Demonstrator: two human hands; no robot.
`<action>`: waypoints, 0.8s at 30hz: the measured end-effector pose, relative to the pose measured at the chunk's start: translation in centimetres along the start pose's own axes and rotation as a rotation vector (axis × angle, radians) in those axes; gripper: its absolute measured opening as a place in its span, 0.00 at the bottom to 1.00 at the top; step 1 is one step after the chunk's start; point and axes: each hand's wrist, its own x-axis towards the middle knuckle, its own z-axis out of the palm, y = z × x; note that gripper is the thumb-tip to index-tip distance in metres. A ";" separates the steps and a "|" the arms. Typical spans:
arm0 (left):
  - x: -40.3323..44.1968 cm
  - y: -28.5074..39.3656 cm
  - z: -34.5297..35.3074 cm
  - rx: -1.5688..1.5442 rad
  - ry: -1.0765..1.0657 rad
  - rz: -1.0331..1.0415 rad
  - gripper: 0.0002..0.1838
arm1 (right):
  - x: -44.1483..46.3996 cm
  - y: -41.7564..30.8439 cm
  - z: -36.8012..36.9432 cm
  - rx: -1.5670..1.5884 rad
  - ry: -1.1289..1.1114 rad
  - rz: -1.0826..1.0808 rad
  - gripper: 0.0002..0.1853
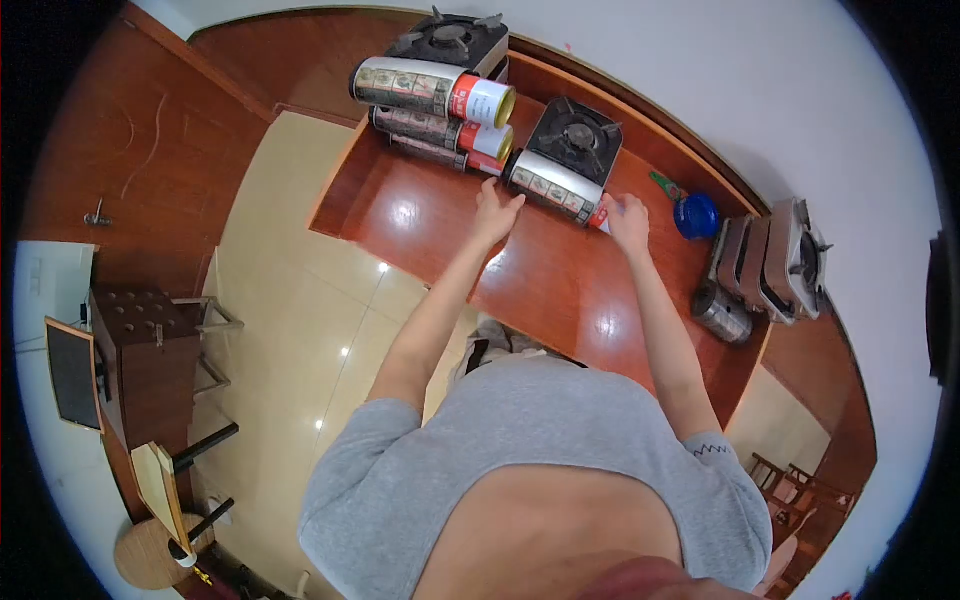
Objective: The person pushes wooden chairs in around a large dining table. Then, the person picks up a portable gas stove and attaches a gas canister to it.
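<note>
A single portable gas stove (pixel 574 140) with a black burner top and silver front lies on the brown wooden table (pixel 400 215) ahead of me. My left hand (pixel 495 213) is by its left front corner, thumb and fingers apart; whether it touches the stove is hard to tell. At the opposite end, my right hand (pixel 627 222) has its fingers curled against the stove's red-labelled right corner. Left of this stove is a stack of several similar stoves (pixel 405 85) with printed strips and red-and-white ends, their sides facing me.
Beyond my right hand lie a round blue object (pixel 696 215) and a green item (pixel 665 185). More stoves (pixel 790 260) stand on edge at the table's right end, beside a metallic cylindrical part (pixel 722 312). A raised wooden rim (pixel 640 125) runs along the back near the wall.
</note>
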 end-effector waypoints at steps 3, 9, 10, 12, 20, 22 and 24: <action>0.6 -0.2 0.7 0.033 0.143 0.003 0.39 | 1.9 -0.3 0.7 -0.013 0.005 0.004 0.24; 4.2 -1.1 2.3 -0.019 0.127 0.049 0.30 | 8.1 -0.5 2.2 0.177 -0.178 0.241 0.31; 3.9 -1.0 2.7 0.032 0.173 0.078 0.25 | 8.9 0.4 2.9 0.177 -0.178 0.246 0.31; 3.7 -0.2 3.5 -0.066 0.219 0.074 0.26 | 10.8 2.6 4.6 0.434 -0.298 0.335 0.35; 3.8 6.3 4.9 -0.177 0.250 -0.079 0.27 | 12.8 3.4 4.0 0.823 -0.564 0.597 0.39; 3.9 5.9 5.3 -0.155 0.252 -0.052 0.27 | 12.5 5.4 6.4 0.748 -0.461 0.582 0.35; 3.8 5.4 5.0 -0.103 0.287 -0.066 0.26 | 11.7 6.4 7.4 0.672 -0.358 0.566 0.32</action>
